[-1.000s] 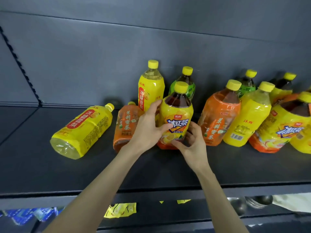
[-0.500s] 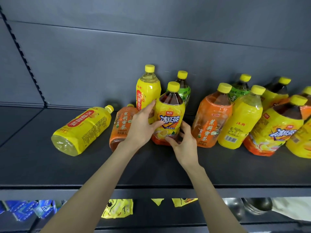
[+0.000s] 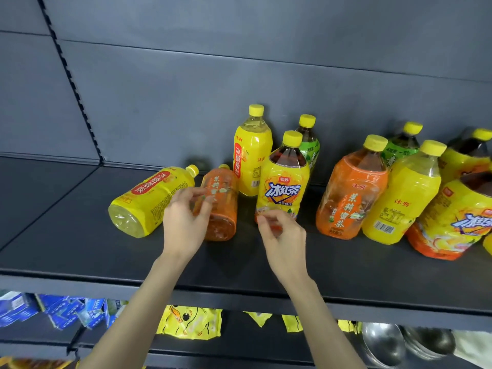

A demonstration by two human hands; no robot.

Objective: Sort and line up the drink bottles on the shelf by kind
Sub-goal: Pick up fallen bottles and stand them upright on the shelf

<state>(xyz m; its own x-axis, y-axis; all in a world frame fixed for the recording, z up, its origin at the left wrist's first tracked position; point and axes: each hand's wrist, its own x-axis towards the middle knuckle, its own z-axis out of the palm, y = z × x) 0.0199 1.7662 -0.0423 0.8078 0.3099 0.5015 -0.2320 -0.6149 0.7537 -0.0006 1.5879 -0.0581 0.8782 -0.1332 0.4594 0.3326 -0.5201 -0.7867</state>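
Both hands are seen over the front of the dark shelf (image 3: 80, 251), apart from each other, each blurred. The left hand (image 3: 186, 222) is held loosely spread, fingers half curled, in front of a lying orange bottle (image 3: 221, 203); whether the fingertips touch it cannot be told. The right hand (image 3: 282, 235) is held with fingers lightly curled, nothing clamped in it, just before the foot of an upright iced black tea bottle (image 3: 283, 182); contact cannot be told there either.

Left of the left hand, a yellow bottle (image 3: 151, 198) is laid on its side, cap pointed toward the back wall, base toward the shelf edge. The lying orange bottle is placed just beside it, cap likewise to the rear.

Behind the hands, between them, a tall yellow bottle (image 3: 251, 153) is stood upright near the back panel, and a green-labelled bottle (image 3: 310, 145) is partly hidden behind the iced black tea bottle.

Right of the right hand, an upright orange jasmine tea bottle (image 3: 351, 190) is noted, then a yellow bottle with barcode (image 3: 399, 198) touching it, and a second green bottle (image 3: 399, 150) behind these. Further right, more yellow-labelled dark tea bottles (image 3: 458, 217) are crowded together and cut by the frame edge.

Below the shelf, blue packets (image 3: 53, 310), yellow snack bags (image 3: 189, 320) and metal bowls (image 3: 386, 342) are seen.
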